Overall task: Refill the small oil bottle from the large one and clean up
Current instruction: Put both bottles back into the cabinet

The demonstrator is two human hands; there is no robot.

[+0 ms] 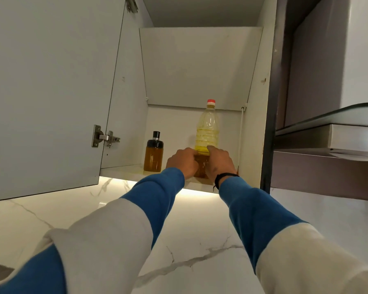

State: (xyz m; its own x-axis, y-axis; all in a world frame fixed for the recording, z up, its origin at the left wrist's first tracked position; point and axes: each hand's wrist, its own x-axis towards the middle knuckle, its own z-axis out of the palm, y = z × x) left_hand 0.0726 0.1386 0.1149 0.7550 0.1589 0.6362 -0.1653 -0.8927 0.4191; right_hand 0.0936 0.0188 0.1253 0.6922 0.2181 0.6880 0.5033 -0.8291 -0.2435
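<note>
Large oil bottle [208,126] gripped low by left hand [182,161] and right hand [220,161].

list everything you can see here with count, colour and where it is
large oil bottle: 1, clear with yellow oil, red cap, upright on the cabinet shelf, right of centre
small oil bottle: 1, amber with black top, on the shelf, left of the large one, apart from it
cabinet: 1, white inside, open
cabinet door: 1, pale grey, swung open at left
hinge: 1 in full view, metal, on the door's inner edge
countertop: 1, white marble with grey veins, below
left hand: 1, grips the large bottle's base
right hand: 1, grips the base, black wristband
</note>
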